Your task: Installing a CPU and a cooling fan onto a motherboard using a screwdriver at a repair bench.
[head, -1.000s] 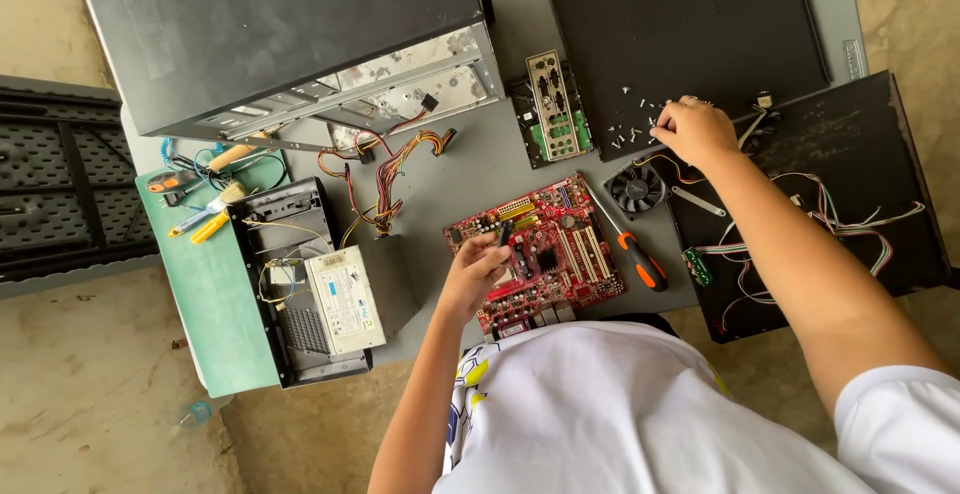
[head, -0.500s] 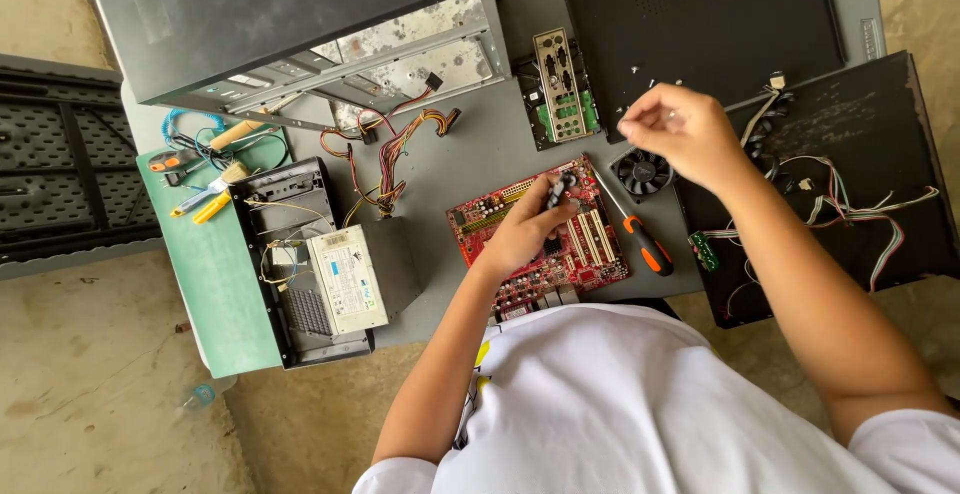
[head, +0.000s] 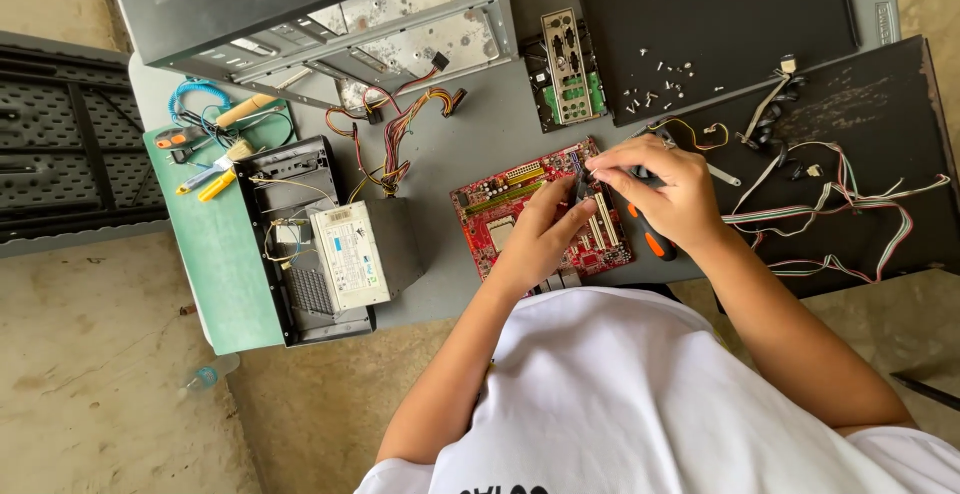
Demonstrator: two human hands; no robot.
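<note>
A red motherboard (head: 500, 209) lies flat on the grey table (head: 470, 129) in front of me. My left hand (head: 540, 239) rests on it, with thumb and forefinger around a small dark part (head: 579, 192) on the board. My right hand (head: 665, 189) reaches in from the right, its fingertips pinched together just above the same spot and almost touching my left fingers. Whatever the right fingers pinch is too small to see. An orange-handled screwdriver (head: 655, 244) lies under my right hand.
Loose screws (head: 665, 79) lie on a black panel (head: 720, 14) at the back. A metal port plate (head: 565, 64), an open computer case (head: 330, 14), a power supply (head: 350, 254), hand tools (head: 215, 179) on a green mat (head: 225, 294), and tangled cables (head: 830, 214) surround the board.
My right hand left the screws on the black panel and came down to the motherboard. My left hand slid up the board to meet it.
</note>
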